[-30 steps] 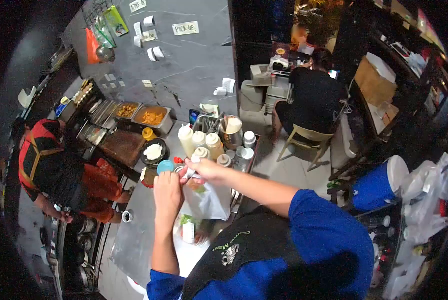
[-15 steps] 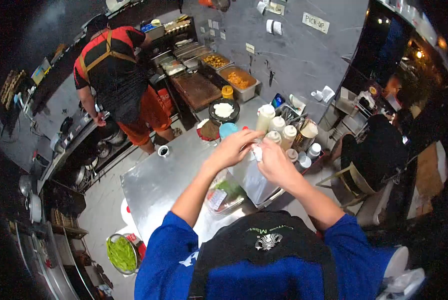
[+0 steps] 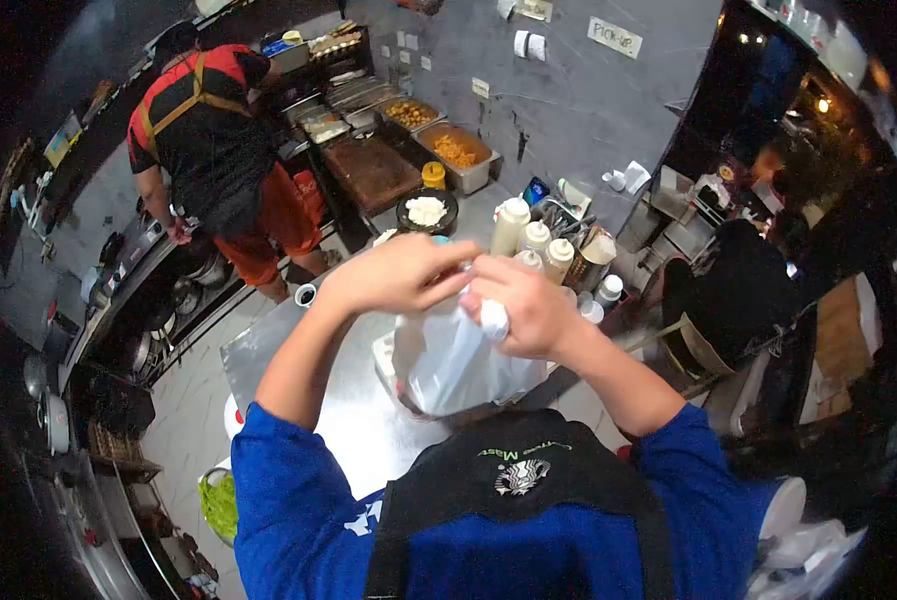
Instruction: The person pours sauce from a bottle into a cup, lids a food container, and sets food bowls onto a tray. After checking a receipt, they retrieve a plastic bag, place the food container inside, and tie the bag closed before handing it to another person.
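A white plastic bag (image 3: 454,365) hangs from my two hands above the steel table (image 3: 319,385), in front of my chest. My right hand (image 3: 522,308) is closed on the bag's gathered top, with a white bunch of plastic sticking out of the fist. At its fingertips, my left hand (image 3: 399,277) pinches the same top edge. The bag looks bulky, but what it holds is hidden. Just beyond my hands stand several squeeze bottles (image 3: 510,228). A black bowl of white food (image 3: 428,212) sits farther back on the left.
A co-worker (image 3: 204,130) stands at the left counter, back turned. A brown griddle (image 3: 371,175) and trays of food, one with orange pieces (image 3: 456,150), lie ahead. A small cup (image 3: 306,295) is at the table's left edge. Green leaves (image 3: 221,503) fill a bowl lower left. A chair (image 3: 704,350) stands right.
The bag has come up and nearer to me, swinging left over the table and covering the clear container. Both hands have moved closer to me. The view has shifted slightly.
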### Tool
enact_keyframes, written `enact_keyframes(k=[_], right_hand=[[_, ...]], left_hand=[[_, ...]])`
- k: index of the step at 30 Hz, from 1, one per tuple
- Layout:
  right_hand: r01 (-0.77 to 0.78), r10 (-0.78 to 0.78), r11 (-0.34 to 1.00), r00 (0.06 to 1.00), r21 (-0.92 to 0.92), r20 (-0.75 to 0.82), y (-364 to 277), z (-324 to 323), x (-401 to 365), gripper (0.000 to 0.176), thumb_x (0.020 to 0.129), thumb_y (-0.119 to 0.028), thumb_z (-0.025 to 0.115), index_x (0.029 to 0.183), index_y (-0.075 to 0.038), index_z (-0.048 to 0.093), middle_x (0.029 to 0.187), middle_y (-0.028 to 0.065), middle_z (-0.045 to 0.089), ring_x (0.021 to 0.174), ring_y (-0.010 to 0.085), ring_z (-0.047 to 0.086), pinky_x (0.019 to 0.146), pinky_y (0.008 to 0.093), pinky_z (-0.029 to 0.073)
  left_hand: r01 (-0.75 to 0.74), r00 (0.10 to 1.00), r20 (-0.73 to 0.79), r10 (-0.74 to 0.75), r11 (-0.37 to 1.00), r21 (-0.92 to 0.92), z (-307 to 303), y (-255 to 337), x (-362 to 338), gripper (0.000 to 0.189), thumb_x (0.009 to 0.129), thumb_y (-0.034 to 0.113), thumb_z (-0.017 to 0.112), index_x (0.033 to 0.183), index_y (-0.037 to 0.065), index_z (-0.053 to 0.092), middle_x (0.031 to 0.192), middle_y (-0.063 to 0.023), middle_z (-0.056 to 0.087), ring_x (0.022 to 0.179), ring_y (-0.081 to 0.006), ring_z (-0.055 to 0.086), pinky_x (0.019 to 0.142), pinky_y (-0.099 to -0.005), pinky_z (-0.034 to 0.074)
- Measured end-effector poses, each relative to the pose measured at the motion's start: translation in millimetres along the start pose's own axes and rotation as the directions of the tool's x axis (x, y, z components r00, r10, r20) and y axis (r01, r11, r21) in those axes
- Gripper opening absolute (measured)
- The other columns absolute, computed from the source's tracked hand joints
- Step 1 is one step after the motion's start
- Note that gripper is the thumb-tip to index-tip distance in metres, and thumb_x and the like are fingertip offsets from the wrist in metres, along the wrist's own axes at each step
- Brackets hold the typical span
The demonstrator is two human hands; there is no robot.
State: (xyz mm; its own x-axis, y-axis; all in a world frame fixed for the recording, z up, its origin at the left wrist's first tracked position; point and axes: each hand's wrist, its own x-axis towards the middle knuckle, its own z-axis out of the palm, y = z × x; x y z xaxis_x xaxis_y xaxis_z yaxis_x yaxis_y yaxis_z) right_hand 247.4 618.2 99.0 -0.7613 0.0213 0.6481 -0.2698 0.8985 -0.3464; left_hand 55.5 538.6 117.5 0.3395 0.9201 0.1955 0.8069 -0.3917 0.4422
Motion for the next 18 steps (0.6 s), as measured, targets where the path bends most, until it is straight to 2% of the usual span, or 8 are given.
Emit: enact_keyframes(k=[1,3,5,9,11,13,17,18], right_hand=[[0.039,-0.039,0.998,0.999,0.049,-0.012,1,5,1,0.016,0.089,-0.013,0.054,0.080,0.000,0.053,0.085,0.0141,0.052,0.080,0.0329,0.055,0.072,0.0395,0.046],[0.116,-0.111,0.984,0.993,0.136,-0.039,3,13,3,0.027,0.095,-0.020,0.050,0.077,-0.001,0.051,0.086,0.0136,0.049,0.079,0.0304,0.053,0.072,0.0367,0.045],[0.042,-0.040,0.970,0.999,0.238,-0.017,-6,10,7,0.029,0.095,-0.023,0.049,0.076,-0.002,0.051,0.094,0.0143,0.046,0.087,0.0290,0.050,0.078,0.0361,0.043],[0.047,-0.037,0.941,0.999,0.336,-0.037,-17,10,11,0.031,0.096,-0.026,0.048,0.075,-0.003,0.050,0.105,0.0154,0.041,0.098,0.0273,0.044,0.088,0.0376,0.038],[0.065,-0.033,0.933,0.995,0.355,-0.095,-22,11,0,0.026,0.092,-0.022,0.051,0.073,-0.004,0.049,0.096,0.0134,0.042,0.092,0.0280,0.045,0.088,0.0379,0.037],[0.023,-0.016,0.989,0.999,0.146,-0.046,-24,1,-22,0.025,0.090,-0.022,0.053,0.072,-0.004,0.049,0.091,0.0113,0.043,0.087,0.0281,0.045,0.082,0.0370,0.037],[-0.137,0.139,0.973,0.990,0.184,0.006,-33,-4,-59,0.025,0.090,-0.020,0.052,0.071,-0.003,0.049,0.086,0.0099,0.042,0.080,0.0283,0.045,0.075,0.0366,0.036],[-0.143,0.146,0.972,0.989,0.188,-0.004,-38,-3,-61,0.026,0.091,-0.020,0.052,0.071,-0.003,0.050,0.085,0.0101,0.042,0.079,0.0285,0.044,0.075,0.0368,0.036]], left_hand=[[-0.063,0.997,-0.048,0.066,0.996,0.063,0,1,-6,0.012,0.084,0.017,0.056,0.086,0.007,0.051,0.062,-0.0160,0.055,0.058,-0.0365,0.056,0.053,-0.0454,0.042],[-0.041,0.981,-0.182,0.072,0.985,0.170,-1,9,-18,0.017,0.082,0.019,0.058,0.076,0.007,0.049,0.060,-0.0136,0.052,0.057,-0.0342,0.055,0.051,-0.0443,0.040],[-0.017,0.930,-0.343,0.131,0.949,0.316,-6,21,-26,0.021,0.080,0.021,0.059,0.072,0.007,0.047,0.058,-0.0116,0.047,0.054,-0.0321,0.052,0.050,-0.0428,0.039],[0.125,0.796,-0.560,0.231,0.842,0.525,-8,53,-52,0.029,0.077,0.024,0.061,0.065,0.006,0.043,0.056,-0.0083,0.039,0.050,-0.0284,0.046,0.048,-0.0402,0.036],[0.249,0.681,-0.685,0.257,0.799,0.547,-2,36,-71,0.031,0.076,0.022,0.059,0.062,0.004,0.038,0.057,-0.0102,0.035,0.049,-0.0285,0.043,0.047,-0.0398,0.034],[0.466,0.539,-0.838,0.084,0.799,0.380,6,15,-102,0.031,0.081,0.021,0.054,0.063,0.002,0.038,0.058,-0.0129,0.033,0.049,-0.0291,0.040,0.047,-0.0381,0.032],[0.495,0.416,-0.904,-0.094,0.858,0.139,25,7,-127,0.037,0.090,0.028,0.041,0.067,0.000,0.041,0.059,-0.0132,0.033,0.049,-0.0260,0.036,0.046,-0.0360,0.029],[0.462,0.433,-0.893,-0.120,0.880,0.106,27,11,-125,0.041,0.091,0.033,0.040,0.067,0.000,0.040,0.060,-0.0120,0.033,0.050,-0.0239,0.036,0.047,-0.0351,0.028]])
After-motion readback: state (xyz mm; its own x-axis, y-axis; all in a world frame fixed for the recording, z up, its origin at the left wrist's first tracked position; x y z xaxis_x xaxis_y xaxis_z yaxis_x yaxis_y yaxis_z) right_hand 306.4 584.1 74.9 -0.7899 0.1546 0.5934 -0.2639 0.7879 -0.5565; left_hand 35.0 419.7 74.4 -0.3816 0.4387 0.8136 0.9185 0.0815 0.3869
